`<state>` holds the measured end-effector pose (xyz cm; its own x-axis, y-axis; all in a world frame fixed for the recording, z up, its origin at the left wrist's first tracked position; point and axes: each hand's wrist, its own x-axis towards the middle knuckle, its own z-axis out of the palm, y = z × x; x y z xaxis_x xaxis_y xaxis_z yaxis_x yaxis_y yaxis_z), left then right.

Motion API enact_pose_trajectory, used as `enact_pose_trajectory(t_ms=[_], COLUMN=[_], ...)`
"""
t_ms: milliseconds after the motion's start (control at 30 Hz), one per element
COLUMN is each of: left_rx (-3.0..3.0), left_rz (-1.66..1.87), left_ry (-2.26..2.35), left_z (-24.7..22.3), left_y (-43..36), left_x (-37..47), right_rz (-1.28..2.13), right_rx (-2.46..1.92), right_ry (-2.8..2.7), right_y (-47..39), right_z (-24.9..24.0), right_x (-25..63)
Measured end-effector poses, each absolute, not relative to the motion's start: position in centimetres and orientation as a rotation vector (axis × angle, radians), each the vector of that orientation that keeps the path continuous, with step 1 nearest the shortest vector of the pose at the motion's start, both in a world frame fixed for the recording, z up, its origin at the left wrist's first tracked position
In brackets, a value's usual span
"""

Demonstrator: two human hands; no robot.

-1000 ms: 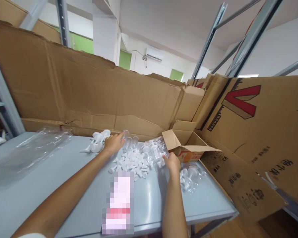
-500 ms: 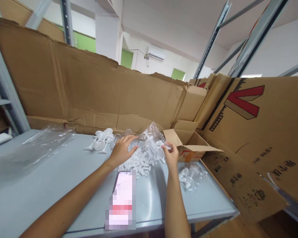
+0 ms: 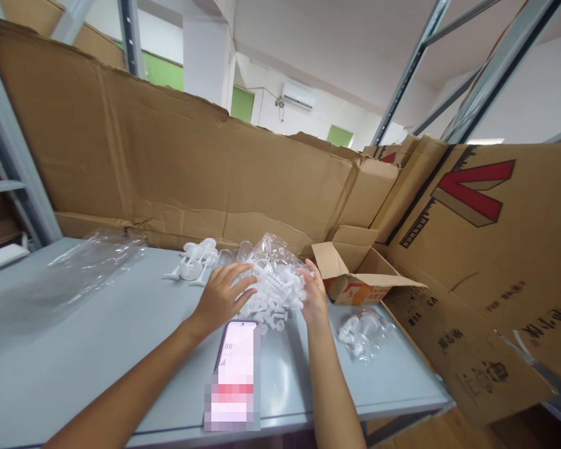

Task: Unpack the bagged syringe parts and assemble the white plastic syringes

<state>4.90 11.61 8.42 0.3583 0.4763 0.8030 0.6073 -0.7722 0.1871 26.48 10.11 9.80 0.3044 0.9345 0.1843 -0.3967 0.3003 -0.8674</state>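
Observation:
A clear plastic bag (image 3: 280, 274) with white and clear plastic parts in it lies between my hands, over a heap of small white pieces (image 3: 273, 317). My left hand (image 3: 225, 290) is at the bag's left side, fingers apart and curving towards it. On the right, my right hand (image 3: 314, 290) has its fingers round the bag's edge. White round-ended parts (image 3: 199, 259) lie behind my left hand, with clear cups (image 3: 244, 251) beside them. Nearer me is a phone (image 3: 237, 355), its screen partly blurred.
An open small carton (image 3: 362, 290) stands at the right, with a second filled bag (image 3: 364, 333) in front of it. Flat clear plastic (image 3: 88, 265) lies at the left. Tall cardboard (image 3: 177, 162) walls the table's back, and a printed cardboard sheet (image 3: 509, 249) flanks its right.
The bag has moved slightly left and lower over the heap. My right hand has turned from pinching a white part to cupping the bag's side. My left hand has come slightly nearer me.

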Motion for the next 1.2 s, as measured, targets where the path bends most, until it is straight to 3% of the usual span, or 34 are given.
enact_pose_trajectory(t_ms=[100,267,333,400,467,567,667,900,1100,1200], left_rx=[-2.451,-1.966,-1.762,-1.644,-1.641,-1.927,-2.174,-2.719,-2.924,-3.071], left_rz=[-1.613,-2.842,-3.100,-3.058,-2.792,-2.290,-2.067,-2.287,-2.889,-2.675], left_ry=[-1.036,-1.491,-1.634,-1.709,-1.646,-1.403,-1.413,-1.791,-1.651,-1.878], left_z=[8.3,8.4,8.2,7.9,7.9,8.2,8.4,8.4,9.9,9.9], left_y=[11.7,13.5,14.6,15.2,15.0,13.9,13.3,14.7,13.6,13.7], left_x=[4.7,3.0,1.9,1.3,1.1,1.7,2.3,1.2,0.1,-0.3], right_rz=[1.113,1.123,1.106,1.104,1.100,1.107,1.124,1.113,1.101,1.118], right_rx=[-0.784,-0.794,-0.780,-0.765,-0.753,-0.745,-0.744,-0.741,-0.738,-0.698], right_ry=[-0.816,-0.793,-0.791,-0.808,-0.829,-0.873,-0.933,-1.024,-1.005,-1.013], right_y=[10.4,10.9,10.9,10.9,10.7,10.5,10.1,9.7,10.1,10.1], right_z=[9.3,9.0,9.1,9.2,9.3,9.4,9.6,10.0,9.6,9.4], right_x=[25.7,25.6,26.0,26.3,26.4,26.5,26.7,27.1,27.9,28.3])
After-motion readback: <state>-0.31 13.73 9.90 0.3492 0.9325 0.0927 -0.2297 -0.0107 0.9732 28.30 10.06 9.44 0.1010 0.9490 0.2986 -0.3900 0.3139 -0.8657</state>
